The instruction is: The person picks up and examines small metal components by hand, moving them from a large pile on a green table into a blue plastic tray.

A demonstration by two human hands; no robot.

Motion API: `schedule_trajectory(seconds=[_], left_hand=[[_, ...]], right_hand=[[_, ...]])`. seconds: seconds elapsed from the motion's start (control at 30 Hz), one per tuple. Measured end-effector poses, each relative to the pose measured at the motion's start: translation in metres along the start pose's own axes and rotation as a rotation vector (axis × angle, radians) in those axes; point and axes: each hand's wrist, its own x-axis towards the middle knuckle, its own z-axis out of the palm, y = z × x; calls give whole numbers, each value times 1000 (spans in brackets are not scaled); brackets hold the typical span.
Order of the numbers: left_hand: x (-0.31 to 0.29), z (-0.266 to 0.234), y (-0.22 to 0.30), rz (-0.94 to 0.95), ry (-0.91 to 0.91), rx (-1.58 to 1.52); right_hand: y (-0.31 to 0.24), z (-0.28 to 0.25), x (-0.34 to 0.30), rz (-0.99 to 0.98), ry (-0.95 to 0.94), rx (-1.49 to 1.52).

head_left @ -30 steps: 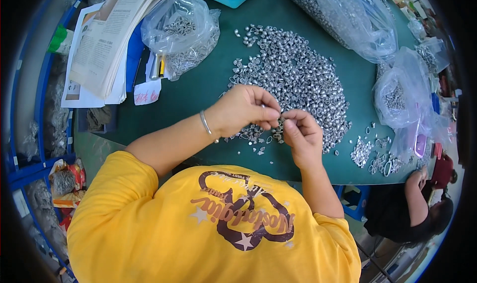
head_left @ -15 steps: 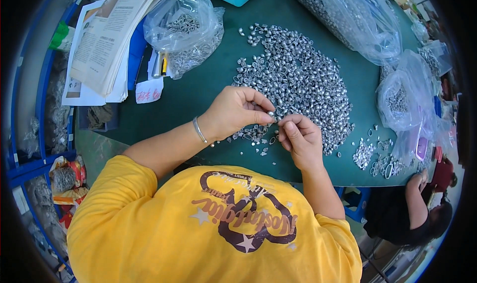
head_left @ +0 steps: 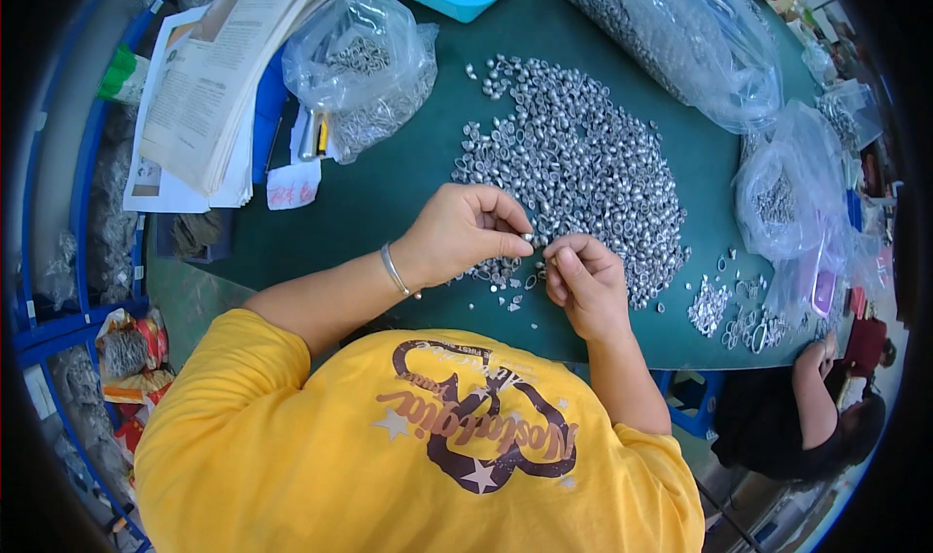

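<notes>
My left hand (head_left: pixel 465 224), with a silver bangle (head_left: pixel 395 268) at its wrist, pinches a small shiny silver metal piece (head_left: pixel 527 238) between thumb and forefinger. Close beside it, a small gap away, my right hand (head_left: pixel 591 283) is closed with thumb against forefinger. Whatever those fingers grip is too small and hidden to name. Both hands are just above the near edge of a wide pile of small rounded, hollow silver metal pieces (head_left: pixel 593 155) on the green tabletop (head_left: pixel 389 193). A few tiny flat bits (head_left: pixel 510 304) lie on the green surface below the fingertips.
An open plastic bag of metal parts (head_left: pixel 364 96) stands at the upper left beside stacked papers (head_left: pixel 209 96). A blue tray (head_left: pixel 466 7) is at the far edge. Large bags (head_left: pixel 680 38) and smaller heaps (head_left: pixel 709 305) lie rightward. Another person's arm (head_left: pixel 814 388) reaches the right edge.
The whole view has shifted slightly, so the table things sit a little lower. My hands remain close together, with the silver piece still in my left fingertips.
</notes>
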Motion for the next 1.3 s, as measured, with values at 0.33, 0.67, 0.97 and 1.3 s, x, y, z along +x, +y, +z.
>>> schedule_trajectory(seconds=[0.33, 0.67, 0.97, 1.3], left_hand=[[119, -76, 102, 351, 320, -705], [69, -32, 46, 82, 130, -514], [28, -26, 21, -45, 161, 197], [26, 3, -18, 582, -69, 1005]], right_hand=[[-7, 4, 2, 68, -37, 281], [4, -18, 2, 124, -78, 640], [-6, -37, -15, -10, 48, 483], [-3, 0, 6, -557, 101, -1243]])
